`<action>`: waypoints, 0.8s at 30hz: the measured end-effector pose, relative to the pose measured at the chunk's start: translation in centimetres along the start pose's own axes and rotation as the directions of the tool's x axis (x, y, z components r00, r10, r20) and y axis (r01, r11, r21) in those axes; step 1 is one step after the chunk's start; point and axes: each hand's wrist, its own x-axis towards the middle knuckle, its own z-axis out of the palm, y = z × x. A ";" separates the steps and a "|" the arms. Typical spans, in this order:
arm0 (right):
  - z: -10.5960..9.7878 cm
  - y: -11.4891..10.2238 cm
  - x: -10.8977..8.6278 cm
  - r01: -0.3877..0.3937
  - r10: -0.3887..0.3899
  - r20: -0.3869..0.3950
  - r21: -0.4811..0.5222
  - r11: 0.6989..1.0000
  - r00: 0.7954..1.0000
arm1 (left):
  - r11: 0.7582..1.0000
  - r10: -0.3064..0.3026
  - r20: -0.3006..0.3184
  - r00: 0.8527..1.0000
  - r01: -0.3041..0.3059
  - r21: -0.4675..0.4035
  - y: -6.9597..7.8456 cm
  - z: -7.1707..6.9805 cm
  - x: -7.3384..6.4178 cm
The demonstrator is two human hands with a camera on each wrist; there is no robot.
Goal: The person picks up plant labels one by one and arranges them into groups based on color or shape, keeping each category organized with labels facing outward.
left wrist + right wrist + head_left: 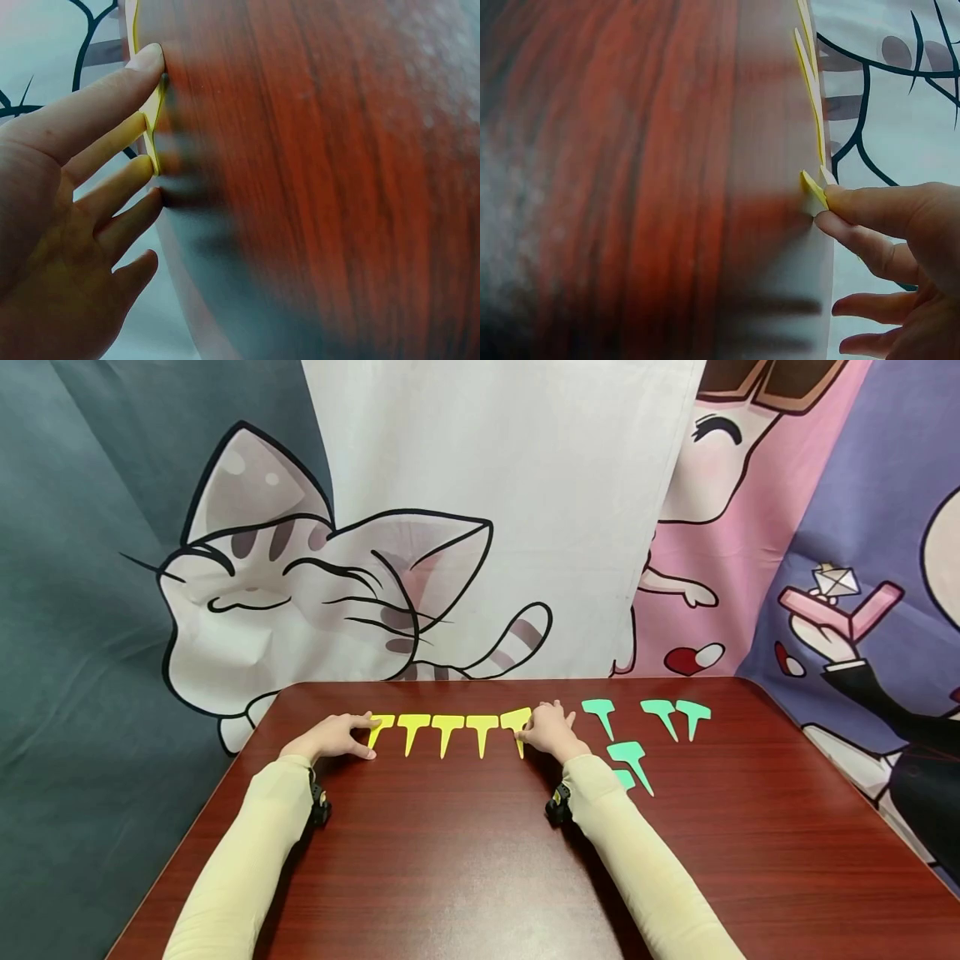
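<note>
Several yellow T-shaped plant labels (447, 724) lie in a row along the far part of the table, stems toward me. At the left end my left hand (330, 737) rests on the leftmost yellow plant label (385, 722), its fingers nearly straight; in the left wrist view the thumb and fingertips touch its edge. My right hand (551, 732) pinches the rightmost yellow plant label (513, 719) between thumb and index finger. That label sits slightly tilted against its row, and one edge of it is raised in the right wrist view. My other right fingers stay extended.
Green T-shaped plant labels lie right of my right hand: a pair (692, 710) at the back, a single one (598, 707), and another (628, 753) nearer. My right sleeve partly covers one more green label (624, 778). A printed cloth (510, 460) hangs behind the brown table (450, 877).
</note>
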 end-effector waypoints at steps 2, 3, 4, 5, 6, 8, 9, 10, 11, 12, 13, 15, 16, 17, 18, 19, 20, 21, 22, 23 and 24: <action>0.1 -0.1 0.1 0.002 -0.002 0.000 -0.012 1.000 1.000 | 1.000 -0.001 -0.001 1.000 0.001 0.000 0.0 0.0 0.0; 0.1 -0.1 0.1 0.002 -0.002 -0.001 -0.018 1.000 1.000 | 1.000 -0.001 -0.003 1.000 0.001 0.001 -0.1 0.0 0.0; 0.1 -0.2 0.1 0.000 0.000 -0.001 -0.023 1.000 1.000 | 1.000 0.000 -0.004 1.000 0.000 0.000 -0.1 0.0 0.0; 0.1 -0.2 0.1 -0.004 0.004 0.001 -0.026 1.000 1.000 | 1.000 0.005 -0.006 1.000 -0.005 -0.001 -0.1 0.0 0.0; 0.1 -0.3 0.2 -0.007 0.007 0.001 -0.030 1.000 1.000 | 1.000 0.005 -0.005 1.000 -0.005 0.001 -0.2 0.0 0.0; 0.1 -0.3 0.1 -0.011 0.011 0.003 -0.032 0.999 1.000 | 1.000 0.004 -0.005 1.000 -0.004 0.004 -0.2 0.0 0.0; 0.1 -0.4 0.1 -0.011 0.012 0.004 -0.033 0.999 1.000 | 1.000 0.004 -0.004 1.000 -0.004 0.004 -0.2 -0.1 0.0; 0.0 -0.4 0.1 -0.014 0.014 0.007 -0.034 0.999 1.000 | 1.000 0.005 -0.003 1.000 -0.005 0.003 -0.2 -0.1 0.0; 0.0 -0.4 0.1 -0.014 0.014 0.010 -0.036 0.999 1.000 | 1.000 0.005 -0.003 1.000 -0.005 0.003 -0.1 -0.1 -0.1; 0.0 -0.4 0.1 -0.011 0.011 0.011 -0.038 0.999 1.000 | 1.000 0.005 -0.003 1.000 -0.005 0.003 -0.1 -0.1 -0.1; -0.1 -0.4 0.0 -0.007 0.007 0.012 -0.040 0.999 1.000 | 1.000 0.003 -0.006 1.000 -0.003 -0.001 0.0 -0.1 -0.1; -0.2 -0.5 0.0 -0.001 0.002 0.014 -0.048 0.999 1.000 | 1.000 0.004 -0.007 1.000 -0.005 -0.006 0.0 -0.1 -0.1; -0.2 -0.5 0.0 0.000 0.001 0.017 -0.052 0.999 1.000 | 1.000 0.005 -0.006 1.000 -0.005 -0.006 0.0 0.0 -0.1; -0.2 -0.5 0.0 0.003 -0.002 0.019 -0.056 0.998 1.000 | 1.000 0.004 -0.006 1.000 -0.004 -0.007 0.0 0.0 -0.1; -0.2 -0.4 -0.1 0.005 -0.004 0.021 -0.060 0.998 1.000 | 1.000 0.002 -0.005 1.000 -0.002 -0.006 -0.1 0.0 -0.1; -0.2 -0.4 -0.1 0.008 -0.006 0.021 -0.064 0.998 1.000 | 1.000 0.001 -0.005 1.000 -0.001 -0.003 0.0 0.0 0.0; -0.2 -0.4 -0.1 0.011 -0.009 0.022 -0.068 0.998 1.000 | 1.000 0.001 -0.003 1.000 -0.001 -0.001 0.0 0.0 0.0; -0.2 -0.4 -0.2 0.013 -0.011 0.025 -0.071 0.997 1.000 | 1.000 -0.001 -0.004 1.000 0.001 0.003 0.0 0.0 0.0; -0.2 -0.3 -0.2 0.014 -0.012 0.026 -0.071 0.997 1.000 | 1.000 -0.003 -0.004 1.000 0.003 0.006 0.0 0.0 0.0; -0.2 -0.3 -0.2 0.014 -0.012 0.027 -0.069 0.997 1.000 | 1.000 -0.004 -0.005 1.000 0.004 0.009 0.1 0.0 0.0; -0.3 -0.3 -0.3 0.013 -0.012 0.027 -0.067 0.998 1.000 | 1.000 -0.006 -0.005 1.000 0.006 0.014 0.1 0.0 0.0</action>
